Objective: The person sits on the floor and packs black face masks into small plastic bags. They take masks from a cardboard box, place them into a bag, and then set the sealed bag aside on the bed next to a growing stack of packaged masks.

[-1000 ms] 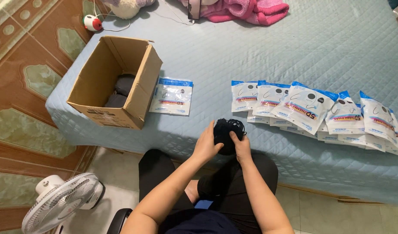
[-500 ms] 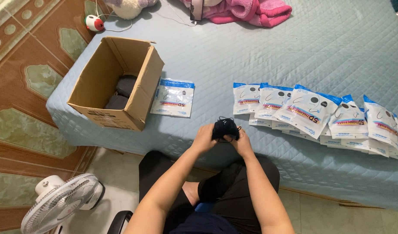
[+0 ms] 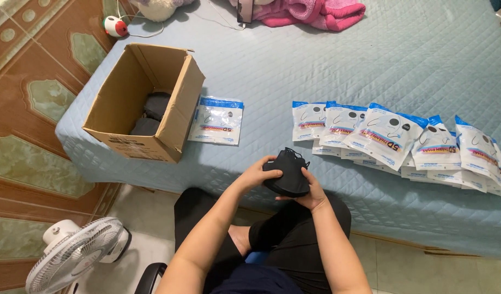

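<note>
Head view, against half a second back: same grip, stack of black masks point(image 3: 287, 173) squared a touch more between the hands, otherwise little shifted; held low over the near edge of the bed point(image 3: 370, 60), in front of the lap.

Left hand point(image 3: 257, 175) closed on the left end of the stack, fingers curled over the top. Right hand point(image 3: 311, 193) cupped under the right end, thumb up along the side. Both clamped on the same stack, close together. Ear loops sticking up loose at the top edge.

Judged best handling: keep edges flush, press evenly from both ends, tuck stray loops in so nothing snags or fans out. Soft, springy material; likely to splay if grip eases on one side.

Around: open cardboard box point(image 3: 144, 103) left on the bed, tilted open toward the camera, more dark masks point(image 3: 151, 111) inside. Single printed white-and-blue pouch point(image 3: 216, 121) lying flat just beside the box. Row of like pouches point(image 3: 392, 136) overlapping to the right, well apart from the hands. Pink cloth point(image 3: 316, 12) at the far edge. White fan point(image 3: 76, 256) on the floor, lower left.
</note>
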